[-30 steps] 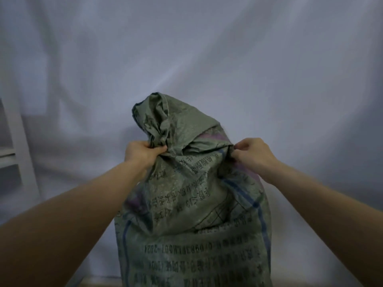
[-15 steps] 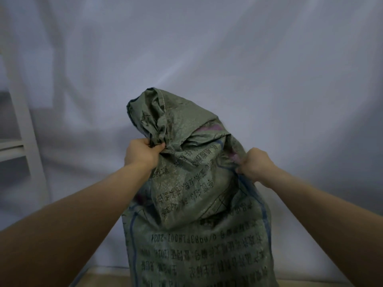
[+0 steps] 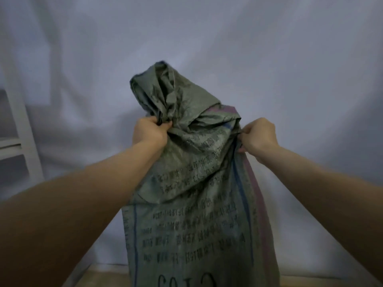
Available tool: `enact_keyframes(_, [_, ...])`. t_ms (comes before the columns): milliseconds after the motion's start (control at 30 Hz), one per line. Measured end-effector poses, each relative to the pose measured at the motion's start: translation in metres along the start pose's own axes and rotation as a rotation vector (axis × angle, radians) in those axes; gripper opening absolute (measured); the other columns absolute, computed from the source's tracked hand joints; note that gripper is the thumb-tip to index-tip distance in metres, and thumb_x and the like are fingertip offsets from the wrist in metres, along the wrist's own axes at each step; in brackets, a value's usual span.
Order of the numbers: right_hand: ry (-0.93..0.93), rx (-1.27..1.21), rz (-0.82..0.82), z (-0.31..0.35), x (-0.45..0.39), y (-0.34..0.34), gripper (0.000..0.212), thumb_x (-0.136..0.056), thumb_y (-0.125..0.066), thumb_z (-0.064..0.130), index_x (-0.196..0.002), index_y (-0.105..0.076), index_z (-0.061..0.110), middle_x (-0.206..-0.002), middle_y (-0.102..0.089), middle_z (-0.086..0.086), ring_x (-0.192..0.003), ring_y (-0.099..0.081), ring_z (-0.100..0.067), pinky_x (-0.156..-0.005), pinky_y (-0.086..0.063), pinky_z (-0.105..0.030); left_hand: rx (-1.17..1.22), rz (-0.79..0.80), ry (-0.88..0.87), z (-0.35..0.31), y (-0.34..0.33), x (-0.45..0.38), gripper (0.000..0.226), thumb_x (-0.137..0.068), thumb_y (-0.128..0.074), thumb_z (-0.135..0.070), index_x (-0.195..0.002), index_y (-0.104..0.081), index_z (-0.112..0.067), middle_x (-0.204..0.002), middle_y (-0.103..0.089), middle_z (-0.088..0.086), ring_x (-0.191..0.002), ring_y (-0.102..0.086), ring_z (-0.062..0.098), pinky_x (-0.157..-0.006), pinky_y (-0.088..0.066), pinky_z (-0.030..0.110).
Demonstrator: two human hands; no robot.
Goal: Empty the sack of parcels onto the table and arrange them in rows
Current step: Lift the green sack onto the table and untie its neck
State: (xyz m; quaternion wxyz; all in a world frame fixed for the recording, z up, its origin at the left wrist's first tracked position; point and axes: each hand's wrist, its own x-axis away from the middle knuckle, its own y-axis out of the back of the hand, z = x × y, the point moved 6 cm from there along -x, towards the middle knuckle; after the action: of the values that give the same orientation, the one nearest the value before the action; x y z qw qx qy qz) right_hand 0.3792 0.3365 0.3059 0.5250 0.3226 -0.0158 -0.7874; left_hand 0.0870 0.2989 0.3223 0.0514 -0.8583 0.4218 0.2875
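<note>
A tall grey-green woven sack (image 3: 192,204) with black print and blue and pink stripes stands upright in front of me, its top bunched and folded over. My left hand (image 3: 150,134) grips the crumpled fabric at the upper left of the sack. My right hand (image 3: 259,135) pinches the sack's right edge by the pink stripe. No parcels show; whatever is inside the sack is hidden.
A pale draped cloth backdrop (image 3: 290,69) fills the scene behind the sack. A white shelf frame (image 3: 22,131) stands at the far left. A strip of light wooden table surface (image 3: 103,276) shows at the bottom edge beside the sack.
The sack has risen a little, and more of its lower print shows. My right hand has shifted outward along the right edge. My left hand keeps its grip.
</note>
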Motion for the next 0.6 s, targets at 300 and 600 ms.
enact_keyframes(300, [-0.036, -0.003, -0.004, -0.012, -0.007, -0.003, 0.017, -0.081, -0.057, -0.002, -0.082, -0.066, -0.017, -0.086, -0.070, -0.030, -0.074, -0.071, -0.044, -0.065, -0.058, -0.062, 0.151, -0.080, 0.095, 0.026, 0.018, -0.017, 0.031, -0.081, -0.079, -0.031, -0.104, -0.075, -0.011, -0.095, -0.073, 0.001, -0.090, -0.069, 0.024, -0.091, -0.056, 0.041])
enact_keyframes(600, [0.118, -0.085, -0.179, 0.033, -0.007, 0.011, 0.020, -0.088, -0.055, 0.006, -0.072, -0.065, -0.002, -0.080, -0.069, -0.022, -0.076, -0.069, -0.038, -0.074, -0.059, -0.054, 0.331, -0.134, -0.007, -0.037, 0.037, -0.034, 0.029, -0.087, -0.075, -0.024, -0.112, -0.071, -0.009, -0.091, -0.070, -0.005, -0.091, -0.067, 0.017, -0.087, -0.054, 0.028])
